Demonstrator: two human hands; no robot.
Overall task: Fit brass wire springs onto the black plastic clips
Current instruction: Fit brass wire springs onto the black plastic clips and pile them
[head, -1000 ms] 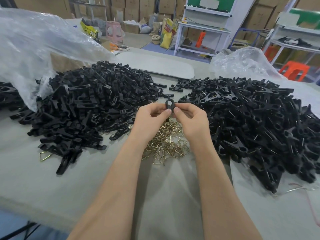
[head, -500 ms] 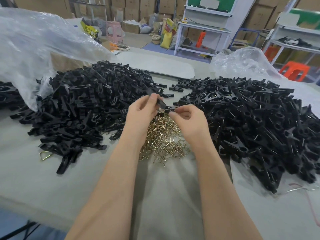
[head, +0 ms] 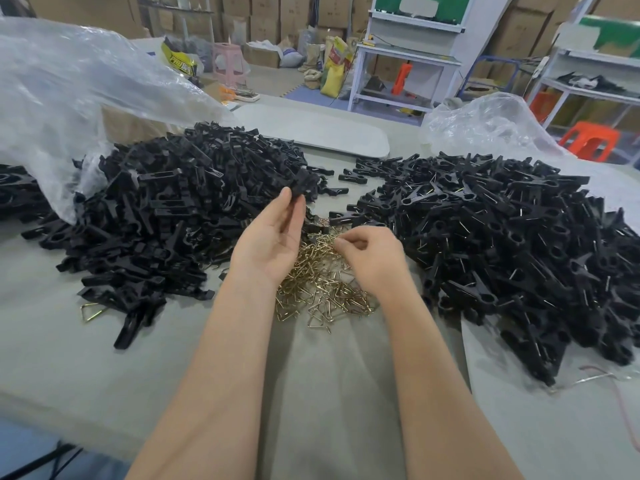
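While the left hand (head: 273, 244), palm up, pinches a small black plastic clip piece (head: 302, 187) at its fingertips, the right hand (head: 372, 258) curls its fingers onto the loose heap of brass wire springs (head: 322, 289); whether it grips one I cannot tell. Beside them on the grey table (head: 329, 393) lie a left pile of black clip parts (head: 166, 216) and a right pile of wire-fitted black clips (head: 502, 244).

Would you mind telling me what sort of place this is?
Probably a small factory or assembly workshop: heaps of black clips and brass springs on a table, stacked boxes and workbenches behind.
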